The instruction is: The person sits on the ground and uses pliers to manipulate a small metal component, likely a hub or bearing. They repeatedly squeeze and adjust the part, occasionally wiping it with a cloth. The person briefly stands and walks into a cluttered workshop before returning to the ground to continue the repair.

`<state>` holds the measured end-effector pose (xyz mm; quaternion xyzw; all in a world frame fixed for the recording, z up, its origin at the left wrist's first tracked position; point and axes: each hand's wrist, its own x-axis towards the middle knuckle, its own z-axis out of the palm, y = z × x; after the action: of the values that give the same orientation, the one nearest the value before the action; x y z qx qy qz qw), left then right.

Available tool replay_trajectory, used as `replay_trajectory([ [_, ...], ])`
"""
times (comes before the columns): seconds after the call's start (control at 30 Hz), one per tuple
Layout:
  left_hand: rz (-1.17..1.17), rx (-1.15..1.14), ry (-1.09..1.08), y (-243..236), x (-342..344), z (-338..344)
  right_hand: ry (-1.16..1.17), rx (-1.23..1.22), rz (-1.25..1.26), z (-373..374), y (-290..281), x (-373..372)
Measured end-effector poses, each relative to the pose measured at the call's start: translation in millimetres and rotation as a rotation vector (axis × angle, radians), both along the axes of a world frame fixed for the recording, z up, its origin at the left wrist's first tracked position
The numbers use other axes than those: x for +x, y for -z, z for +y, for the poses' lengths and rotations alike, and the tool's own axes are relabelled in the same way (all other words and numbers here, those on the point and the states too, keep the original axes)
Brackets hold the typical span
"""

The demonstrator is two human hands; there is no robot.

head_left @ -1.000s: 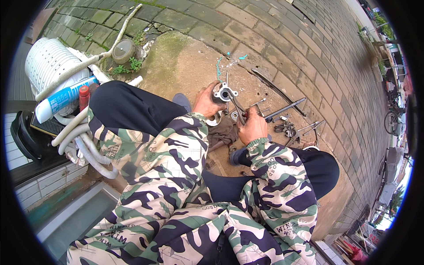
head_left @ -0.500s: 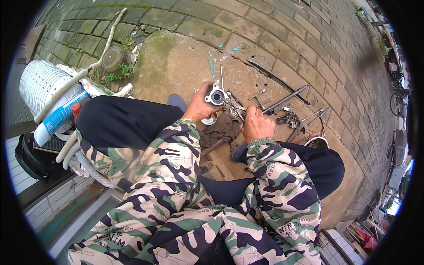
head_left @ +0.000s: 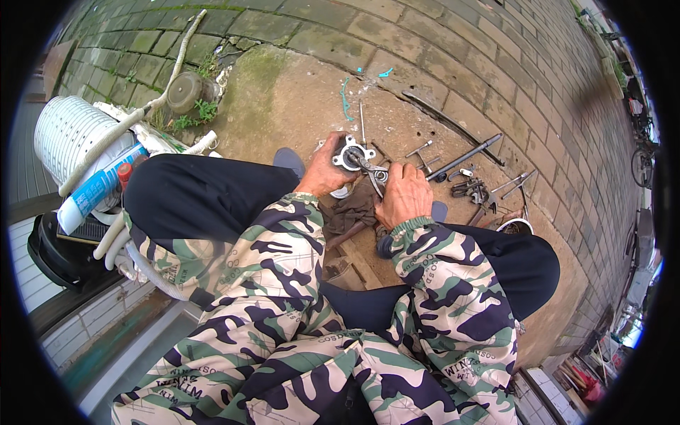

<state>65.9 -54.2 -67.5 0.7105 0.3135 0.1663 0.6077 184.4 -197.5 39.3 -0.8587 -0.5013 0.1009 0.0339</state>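
Observation:
My left hand [head_left: 324,170] is closed around a round metal housing [head_left: 341,157] with bolt lugs and a central bore facing up. In my right hand [head_left: 407,195] is a pair of pliers [head_left: 374,172], the fingers wrapped round its handles. The pliers' jaws reach the bore of the housing; whether they grip something inside is too small to tell. Below the hands a dark brown rag [head_left: 350,211] lies on the ground. A pale ring-shaped part [head_left: 341,192] shows partly under my left hand.
To the right lie a long dark bar [head_left: 464,157], a T-handle wrench [head_left: 419,148], a dark puller-like tool [head_left: 469,189] and a hammer [head_left: 483,210]. A white bucket [head_left: 516,226] stands by my right knee. At left are a ribbed white basket [head_left: 76,145] and a pale hose [head_left: 164,95].
My right hand has swung the pliers left and up, bringing the jaws to the housing's bore. The housing stays in my left hand, and the view has shifted slightly.

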Motion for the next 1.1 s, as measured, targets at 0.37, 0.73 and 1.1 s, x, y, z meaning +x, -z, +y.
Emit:
replay_trajectory([
  [0.37, 0.008, -0.034, -0.009, -0.1, -0.4, -0.6, 0.05, -0.141, 0.022, -1.9, 1.4, -4.7],
  [0.73, 0.004, 0.009, -0.005, 4.0, -0.7, -1.8, 0.013, -0.073, -0.078, -5.0, 12.9, -3.8],
  [1.1, -0.006, 0.013, -0.003, 3.3, -1.4, -1.4, -0.017, -0.079, -0.157, 0.5, 5.2, -5.6],
])
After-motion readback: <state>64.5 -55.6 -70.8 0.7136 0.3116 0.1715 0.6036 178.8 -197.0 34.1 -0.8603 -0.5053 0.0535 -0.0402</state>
